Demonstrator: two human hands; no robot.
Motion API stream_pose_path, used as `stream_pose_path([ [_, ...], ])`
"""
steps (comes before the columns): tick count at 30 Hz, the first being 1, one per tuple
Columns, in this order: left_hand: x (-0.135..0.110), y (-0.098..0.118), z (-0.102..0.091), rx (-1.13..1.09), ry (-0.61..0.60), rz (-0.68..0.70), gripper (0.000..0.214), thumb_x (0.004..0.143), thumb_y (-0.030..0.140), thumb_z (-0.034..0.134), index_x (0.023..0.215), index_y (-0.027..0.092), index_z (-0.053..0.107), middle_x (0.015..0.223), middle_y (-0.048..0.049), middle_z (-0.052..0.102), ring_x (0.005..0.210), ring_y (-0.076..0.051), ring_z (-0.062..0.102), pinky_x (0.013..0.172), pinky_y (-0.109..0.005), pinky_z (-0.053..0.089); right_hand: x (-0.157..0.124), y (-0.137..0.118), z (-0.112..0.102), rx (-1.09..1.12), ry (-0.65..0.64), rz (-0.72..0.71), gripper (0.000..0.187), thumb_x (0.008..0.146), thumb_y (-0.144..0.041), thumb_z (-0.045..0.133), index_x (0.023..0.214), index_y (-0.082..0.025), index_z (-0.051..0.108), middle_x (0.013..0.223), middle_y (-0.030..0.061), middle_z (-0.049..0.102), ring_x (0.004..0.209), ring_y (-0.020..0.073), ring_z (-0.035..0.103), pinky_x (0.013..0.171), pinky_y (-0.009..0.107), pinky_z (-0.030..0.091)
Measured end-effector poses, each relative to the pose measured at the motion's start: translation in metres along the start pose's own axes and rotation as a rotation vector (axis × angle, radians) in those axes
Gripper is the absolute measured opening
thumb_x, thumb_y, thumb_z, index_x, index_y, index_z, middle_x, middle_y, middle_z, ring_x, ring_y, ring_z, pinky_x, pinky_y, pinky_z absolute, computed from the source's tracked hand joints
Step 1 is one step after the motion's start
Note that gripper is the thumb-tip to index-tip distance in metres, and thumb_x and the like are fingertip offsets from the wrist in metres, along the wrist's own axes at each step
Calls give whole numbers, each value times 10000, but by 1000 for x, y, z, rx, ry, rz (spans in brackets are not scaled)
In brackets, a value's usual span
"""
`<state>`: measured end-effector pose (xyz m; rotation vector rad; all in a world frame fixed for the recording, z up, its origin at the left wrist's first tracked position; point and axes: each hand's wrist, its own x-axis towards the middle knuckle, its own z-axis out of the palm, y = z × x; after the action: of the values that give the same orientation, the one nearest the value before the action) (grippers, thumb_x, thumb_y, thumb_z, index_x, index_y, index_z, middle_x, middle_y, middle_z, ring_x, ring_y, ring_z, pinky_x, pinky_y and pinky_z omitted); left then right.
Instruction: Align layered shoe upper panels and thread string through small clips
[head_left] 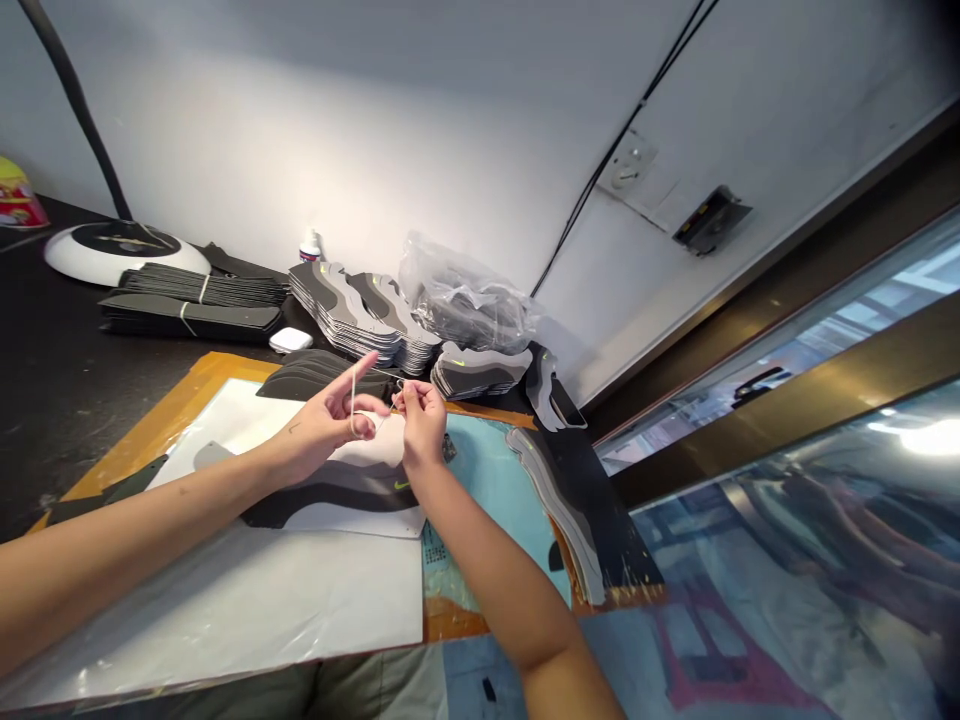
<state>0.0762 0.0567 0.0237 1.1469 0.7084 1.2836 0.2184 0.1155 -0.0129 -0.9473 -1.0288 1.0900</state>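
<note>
Rubber band (353,400): was thin, pale, stretched in a loop.
Left hand (322,425): was partly curled, index raised, gripping the looped band.
Right hand (421,420): was closed, pinching the band.

l hand (322,425), r hand (421,422) holding thin elastic band (352,400) betw fingers, over white sheet (225,610); shoe-shape cutout stacks (345,312) behind

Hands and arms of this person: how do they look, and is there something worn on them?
The left hand and right hand are bare, without gloves. The left arm and right arm show no sleeves, watch or bracelet. A small dark mark, perhaps a tattoo, sits near the left wrist. Olive-green trousers show below.
</note>
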Motion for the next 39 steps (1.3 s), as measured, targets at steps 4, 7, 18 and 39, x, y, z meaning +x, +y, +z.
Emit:
stream_pose_path([
  [4,-7,0,-2,525,-469,293,313,934,203,673,1237,223,749,778,-49,747,698,-128,671,705,-204,521,-7,-9,-2,-211,-117,-132,210,833,-314,719,948,-227,567,740,-40,677,682,131,637,662,239,486],
  [7,-11,-3,1,762,-623,490,250,996,171,564,1060,202,803,851,-89,763,746,-148,700,687,-206,509,-6,-11,-2,-193,-92,-102,229,853,-301,701,962,-241,509,701,-66,668,623,119,623,636,233,485],
  [18,-15,-24,8,683,-592,473,341,1023,190,516,1282,280,719,937,-76,712,841,-153,664,800,-240,545,-3,-3,2,335,-50,245,333,788,-296,754,830,-244,428,663,-94,569,516,53,463,512,168,395],
  [39,-1,-5,5,-315,19,-417,365,638,175,945,956,159,767,901,-26,723,639,-44,623,584,-76,551,-16,-22,1,173,-285,-129,351,836,-369,720,811,-257,388,695,-95,544,601,82,516,623,212,470],
])
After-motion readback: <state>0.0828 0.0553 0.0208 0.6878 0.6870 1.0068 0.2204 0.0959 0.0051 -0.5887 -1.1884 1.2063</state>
